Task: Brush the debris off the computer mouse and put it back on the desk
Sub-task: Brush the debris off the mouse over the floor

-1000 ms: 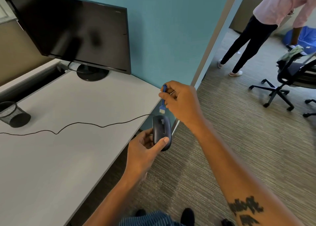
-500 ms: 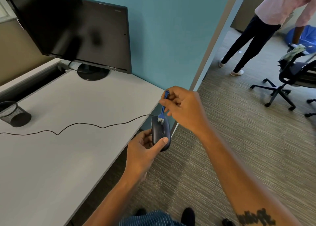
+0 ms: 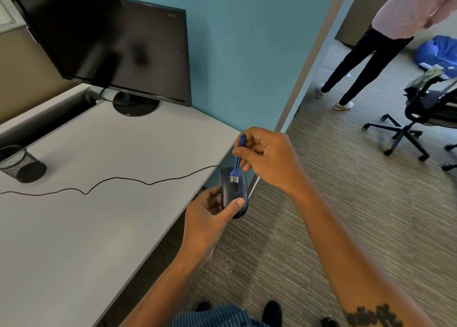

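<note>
— While my left hand grips the mouse just off the desk edge, where's the brush?
— Pinched in my right hand, bristles touching the mouse's front.

The left hand is covering the near left side of the mouse, and its underside is facing away. The right hand is wrapping the middle of the brush, hiding that part of the handle. Debris on the mouse is too small to make out. The cable is running off the left edge. The bystander is being cropped above the waist, and the chair is being cut by the right edge.
</note>
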`<control>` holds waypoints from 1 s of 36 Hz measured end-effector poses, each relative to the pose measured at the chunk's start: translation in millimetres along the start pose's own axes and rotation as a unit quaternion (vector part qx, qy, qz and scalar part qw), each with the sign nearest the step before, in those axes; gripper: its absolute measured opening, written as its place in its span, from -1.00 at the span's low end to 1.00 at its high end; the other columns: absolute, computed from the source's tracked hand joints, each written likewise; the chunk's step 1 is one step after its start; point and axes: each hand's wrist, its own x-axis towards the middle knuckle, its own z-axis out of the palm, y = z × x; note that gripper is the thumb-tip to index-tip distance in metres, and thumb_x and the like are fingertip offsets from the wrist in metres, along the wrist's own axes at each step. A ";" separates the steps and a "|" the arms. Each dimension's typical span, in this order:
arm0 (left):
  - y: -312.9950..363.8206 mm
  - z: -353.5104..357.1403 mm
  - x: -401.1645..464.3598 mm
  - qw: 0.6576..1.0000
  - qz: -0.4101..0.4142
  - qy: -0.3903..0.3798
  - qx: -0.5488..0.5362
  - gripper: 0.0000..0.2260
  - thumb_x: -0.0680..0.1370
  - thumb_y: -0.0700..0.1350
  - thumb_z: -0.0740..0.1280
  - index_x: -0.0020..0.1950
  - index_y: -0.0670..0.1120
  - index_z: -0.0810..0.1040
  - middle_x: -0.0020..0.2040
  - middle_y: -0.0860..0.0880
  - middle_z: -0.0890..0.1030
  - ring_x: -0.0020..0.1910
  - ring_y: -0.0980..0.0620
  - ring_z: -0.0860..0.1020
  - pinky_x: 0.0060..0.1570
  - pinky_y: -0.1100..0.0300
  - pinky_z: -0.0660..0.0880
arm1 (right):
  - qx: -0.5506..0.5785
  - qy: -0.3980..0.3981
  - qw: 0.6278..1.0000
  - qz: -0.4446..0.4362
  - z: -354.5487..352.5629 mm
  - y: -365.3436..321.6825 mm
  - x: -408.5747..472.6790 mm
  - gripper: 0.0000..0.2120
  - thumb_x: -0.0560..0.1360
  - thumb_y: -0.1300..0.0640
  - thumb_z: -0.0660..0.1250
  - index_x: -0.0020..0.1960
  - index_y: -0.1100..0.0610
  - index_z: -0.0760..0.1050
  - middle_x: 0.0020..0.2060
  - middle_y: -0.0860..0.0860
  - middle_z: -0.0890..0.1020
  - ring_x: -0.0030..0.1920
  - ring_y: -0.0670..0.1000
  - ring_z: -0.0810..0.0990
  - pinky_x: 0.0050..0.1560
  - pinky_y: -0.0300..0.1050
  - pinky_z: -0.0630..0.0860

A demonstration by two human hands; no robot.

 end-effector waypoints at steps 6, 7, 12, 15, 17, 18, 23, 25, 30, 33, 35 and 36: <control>-1.7 -1.0 -0.9 1.000 -0.007 0.003 0.002 -0.41 0.39 0.14 0.76 0.36 0.02 0.73 0.12 0.09 0.85 0.11 0.08 0.83 0.09 0.26 0.74 | 0.002 0.068 0.998 0.002 -1.3 1.5 3.5 -0.97 0.63 0.29 0.52 0.07 0.20 0.70 -0.22 0.07 0.77 -0.32 0.00 0.76 -0.22 -0.24 0.69; -1.1 -0.6 -0.3 1.000 -0.009 0.004 0.005 -0.47 0.43 0.08 0.77 0.35 0.03 0.74 0.11 0.09 0.85 0.11 0.08 0.83 0.08 0.26 0.73 | 0.007 0.060 0.998 -0.001 -0.7 1.3 2.3 -0.96 0.63 0.28 0.52 0.07 0.19 0.70 -0.20 0.06 0.77 -0.30 0.01 0.78 -0.20 -0.21 0.72; 2.4 1.5 0.6 1.000 -0.005 0.010 0.017 -0.61 0.49 -0.06 0.74 0.25 0.12 0.74 0.07 0.13 0.85 0.05 0.12 0.84 0.01 0.34 0.71 | 0.015 -0.043 0.999 -0.012 -1.8 -1.5 -3.5 -0.90 0.61 0.27 0.55 0.06 0.12 0.70 -0.20 0.04 0.79 -0.30 0.00 0.78 -0.18 -0.15 0.73; 1.8 1.6 0.0 1.000 -0.005 0.012 0.017 -0.59 0.48 -0.05 0.74 0.28 0.10 0.74 0.09 0.12 0.85 0.07 0.12 0.84 0.03 0.33 0.71 | 0.016 -0.007 1.000 -0.007 -4.1 -0.7 -0.2 -0.93 0.61 0.30 0.54 0.07 0.17 0.70 -0.19 0.09 0.78 -0.29 0.04 0.78 -0.20 -0.17 0.72; 1.9 2.0 0.2 1.000 -0.005 0.013 0.013 -0.59 0.48 -0.04 0.74 0.29 0.08 0.75 0.09 0.11 0.86 0.08 0.11 0.83 0.04 0.33 0.71 | 0.007 0.035 0.999 -0.010 -3.3 0.6 1.4 -0.94 0.63 0.30 0.52 0.09 0.24 0.71 -0.17 0.11 0.78 -0.26 0.11 0.79 -0.17 -0.13 0.74; 1.9 2.4 0.7 1.000 -0.004 0.013 0.012 -0.59 0.48 -0.05 0.74 0.29 0.08 0.75 0.09 0.09 0.86 0.08 0.10 0.84 0.03 0.33 0.71 | 0.005 0.046 0.999 -0.014 -1.9 1.1 1.3 -0.94 0.64 0.30 0.51 0.10 0.25 0.71 -0.18 0.11 0.78 -0.26 0.11 0.79 -0.16 -0.13 0.75; 2.2 2.5 4.1 0.999 -0.007 0.015 0.027 -0.60 0.49 -0.05 0.73 0.28 0.09 0.75 0.08 0.09 0.86 0.07 0.08 0.84 0.01 0.31 0.72 | 0.035 -0.031 0.999 -0.014 -1.2 2.8 -4.2 -0.94 0.61 0.30 0.54 0.07 0.22 0.70 -0.21 0.07 0.79 -0.30 0.08 0.79 -0.20 -0.10 0.75; 1.0 2.3 4.3 0.999 -0.009 0.013 0.032 -0.60 0.49 -0.05 0.73 0.28 0.11 0.74 0.09 0.10 0.86 0.07 0.08 0.84 0.01 0.31 0.72 | 0.032 -0.048 0.998 -0.009 -3.4 1.6 -3.9 -0.94 0.60 0.29 0.55 0.06 0.20 0.70 -0.20 0.07 0.79 -0.30 0.08 0.79 -0.21 -0.15 0.72; 3.9 2.9 2.0 1.000 -0.006 0.012 -0.003 -0.39 0.31 0.28 0.75 0.29 0.11 0.75 0.11 0.09 0.86 0.09 0.08 0.84 0.03 0.31 0.72 | 0.026 0.025 0.999 -0.007 -3.4 -0.8 0.2 -0.96 0.63 0.32 0.52 0.07 0.24 0.70 -0.18 0.14 0.78 -0.28 0.14 0.79 -0.18 -0.12 0.74; 4.9 1.7 4.2 1.000 -0.004 0.017 -0.025 -0.16 0.18 0.46 0.74 0.32 0.05 0.75 0.11 0.05 0.86 0.09 0.05 0.84 0.04 0.28 0.73 | 0.036 -0.026 0.999 -0.007 -4.1 -0.7 -3.8 -0.91 0.62 0.30 0.53 0.05 0.14 0.70 -0.20 0.07 0.79 -0.30 0.08 0.78 -0.20 -0.16 0.71; 5.2 1.2 5.8 0.999 -0.004 0.019 -0.034 -0.12 0.15 0.47 0.75 0.33 0.01 0.75 0.11 0.03 0.86 0.10 0.02 0.84 0.05 0.27 0.73 | 0.028 -0.067 0.997 -0.010 -4.9 -0.9 -6.5 -0.90 0.61 0.28 0.54 0.04 0.09 0.70 -0.22 0.00 0.79 -0.32 0.00 0.78 -0.21 -0.19 0.71; 5.7 1.3 6.0 0.999 -0.005 0.019 -0.035 -0.12 0.15 0.47 0.75 0.32 0.01 0.75 0.11 0.03 0.86 0.09 0.02 0.85 0.04 0.27 0.73 | 0.026 -0.063 0.998 -0.011 -4.9 -0.8 -6.6 -0.90 0.61 0.28 0.54 0.04 0.10 0.70 -0.23 0.00 0.79 -0.33 -0.01 0.78 -0.21 -0.18 0.71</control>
